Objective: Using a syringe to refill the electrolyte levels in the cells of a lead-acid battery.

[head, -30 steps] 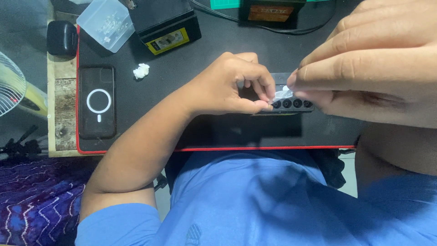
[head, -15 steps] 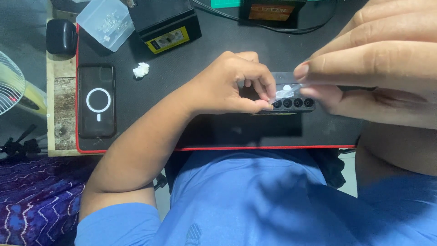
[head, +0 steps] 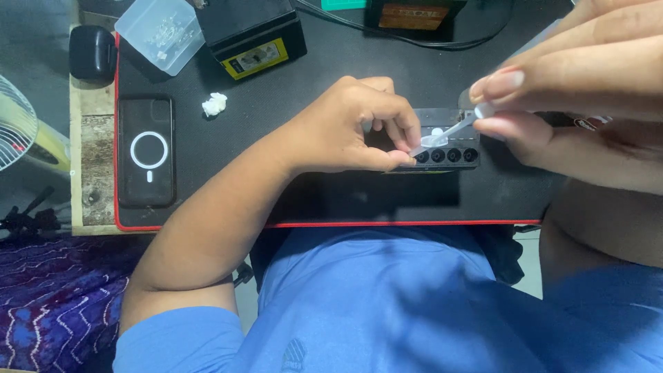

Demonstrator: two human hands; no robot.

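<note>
My left hand (head: 359, 128) pinches the left end of a small black block (head: 452, 153) with a row of round holes, holding it down on the black mat (head: 331, 200). Close to the camera, the thumb and forefinger of my right hand (head: 573, 103) grip a thin white strip (head: 449, 132). The strip slants down and left from those fingers to the block's top, where its lower end meets my left fingertips.
A phone in a dark case (head: 146, 152) lies at the mat's left edge. A white crumpled wad (head: 214, 103), a clear plastic box (head: 160, 31), a black battery with a yellow label (head: 252, 41) and a black earbud case (head: 91, 52) sit further back. A fan (head: 14, 131) stands far left.
My right hand has drawn away to the right and upward from the left fingertips. The white strip now stretches out between the block and my right fingers. The left hand stayed put.
</note>
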